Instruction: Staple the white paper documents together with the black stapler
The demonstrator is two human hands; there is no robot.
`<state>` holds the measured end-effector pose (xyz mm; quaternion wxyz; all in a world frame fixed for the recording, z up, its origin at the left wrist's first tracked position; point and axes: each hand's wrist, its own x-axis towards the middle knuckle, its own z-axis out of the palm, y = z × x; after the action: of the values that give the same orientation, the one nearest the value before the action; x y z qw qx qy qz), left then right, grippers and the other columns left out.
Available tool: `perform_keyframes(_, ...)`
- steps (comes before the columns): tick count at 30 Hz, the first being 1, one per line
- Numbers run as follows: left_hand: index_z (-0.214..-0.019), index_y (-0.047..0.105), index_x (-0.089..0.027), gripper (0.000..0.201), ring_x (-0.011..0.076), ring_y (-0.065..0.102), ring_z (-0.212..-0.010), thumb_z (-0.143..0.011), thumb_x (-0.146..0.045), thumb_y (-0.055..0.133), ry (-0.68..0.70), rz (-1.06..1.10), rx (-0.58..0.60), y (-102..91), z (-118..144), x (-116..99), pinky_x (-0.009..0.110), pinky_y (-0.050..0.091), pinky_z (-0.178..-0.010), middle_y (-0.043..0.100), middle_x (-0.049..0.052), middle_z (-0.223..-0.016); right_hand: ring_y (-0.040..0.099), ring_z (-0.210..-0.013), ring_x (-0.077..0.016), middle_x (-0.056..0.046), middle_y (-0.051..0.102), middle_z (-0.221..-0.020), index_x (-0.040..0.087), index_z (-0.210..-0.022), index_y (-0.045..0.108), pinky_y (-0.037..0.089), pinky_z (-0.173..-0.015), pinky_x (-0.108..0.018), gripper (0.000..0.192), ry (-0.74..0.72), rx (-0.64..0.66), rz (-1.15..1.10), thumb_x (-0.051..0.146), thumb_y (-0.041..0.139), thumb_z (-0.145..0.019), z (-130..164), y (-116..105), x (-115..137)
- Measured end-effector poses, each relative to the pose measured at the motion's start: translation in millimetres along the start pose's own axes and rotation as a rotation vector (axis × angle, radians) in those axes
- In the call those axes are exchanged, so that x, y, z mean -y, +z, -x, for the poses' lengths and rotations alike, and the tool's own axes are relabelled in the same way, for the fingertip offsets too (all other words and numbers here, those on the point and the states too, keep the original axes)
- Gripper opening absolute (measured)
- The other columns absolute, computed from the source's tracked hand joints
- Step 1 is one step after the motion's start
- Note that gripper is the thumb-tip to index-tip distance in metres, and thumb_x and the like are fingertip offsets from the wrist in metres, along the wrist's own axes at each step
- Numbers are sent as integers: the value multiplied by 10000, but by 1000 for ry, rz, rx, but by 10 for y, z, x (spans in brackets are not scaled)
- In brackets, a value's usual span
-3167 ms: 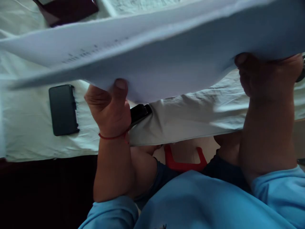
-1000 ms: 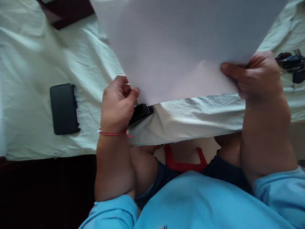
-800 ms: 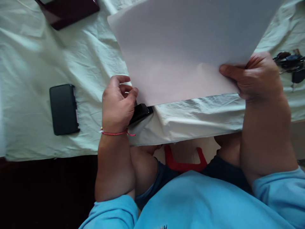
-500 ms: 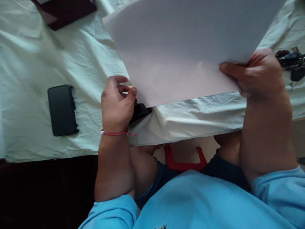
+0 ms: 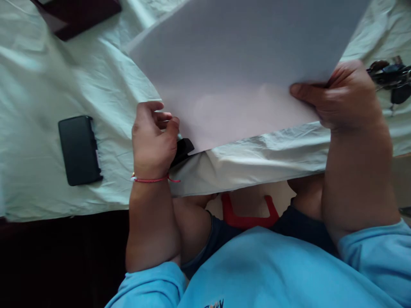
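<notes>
A large white sheet of paper (image 5: 231, 85) spreads in front of me, its near edge raised off the cloth. My right hand (image 5: 343, 96) is closed on its right side, thumb on top and fingers underneath. My left hand (image 5: 156, 137), with a red string bracelet at the wrist, is curled over a black stapler-like tool (image 5: 183, 149) by the paper's near left corner. The palm hides most of the tool; only its front end shows. That paper corner lies at the tool's front end. My left fingertips are close to the paper's left edge.
A pale green cloth (image 5: 105, 90) covers the table. To the left lies a black rectangular case (image 5: 79, 149); a dark maroon box (image 5: 80, 17) stands at the back left. A bunch of keys (image 5: 390, 79) lies at the right. Below the table edge is a red stool (image 5: 247, 220).
The view has shifted slightly, so things appear further left. The paper's near left corner has come a little closer to me at the black tool. Both hands keep their poses.
</notes>
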<state>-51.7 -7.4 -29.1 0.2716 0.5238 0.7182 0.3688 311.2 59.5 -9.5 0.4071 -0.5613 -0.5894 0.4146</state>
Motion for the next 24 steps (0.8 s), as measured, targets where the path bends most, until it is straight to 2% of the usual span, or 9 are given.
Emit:
perform_keyframes(3,-1127,562,-256,304,218,723,-925,-881,-80,595,41,-64,-26,7,5,-8,392,543,-852,721,36,-1043,658,-770,-16,55,733,-873,109,-862,811,613,-837,-226,357,22,-11,-1,380,992,-717,-8,8,-10)
perform_keyframes(8,-1063,531,-241,399,268,719,-1017,-780,39,510,143,-265,-41,12,-2,-49,449,559,-984,701,59,-1042,651,-763,0,48,744,-894,114,-894,827,580,-782,-155,395,7,5,-47,409,1000,-696,-38,-7,-63)
perform_keyframes(11,-1038,524,-259,421,284,698,-1020,-754,51,511,162,-302,23,5,-14,-47,457,556,-1024,671,44,-996,644,-755,3,53,728,-874,109,-884,814,568,-755,-135,359,8,19,-21,376,991,-722,-45,-20,-75)
perform_keyframes(15,-1022,550,-256,421,285,665,-1001,-721,38,530,241,-308,154,-1,-6,-50,451,556,-1013,647,52,-997,622,-724,3,39,706,-843,89,-871,798,582,-757,-144,191,49,19,-31,181,946,-794,-22,-3,-38)
perform_keyframes(17,-1017,565,-248,418,293,656,-1008,-708,31,528,272,-326,179,18,3,-54,465,547,-1027,640,73,-1041,624,-721,-8,28,710,-848,92,-878,802,586,-742,-150,148,70,13,-46,129,927,-809,-7,17,-5)
perform_keyframes(21,-987,603,-246,398,320,665,-1059,-702,25,536,240,-286,184,89,14,-77,492,508,-1106,639,87,-1064,622,-707,-28,11,720,-861,105,-879,811,553,-649,-144,163,119,-7,-76,182,938,-810,-4,57,44)
perform_keyframes(24,-931,576,-265,382,300,660,-1017,-701,40,550,197,-252,154,107,27,-115,456,517,-1072,642,64,-990,618,-686,-39,-10,732,-877,95,-881,807,553,-633,-169,207,177,-6,-99,225,951,-809,-29,70,29)
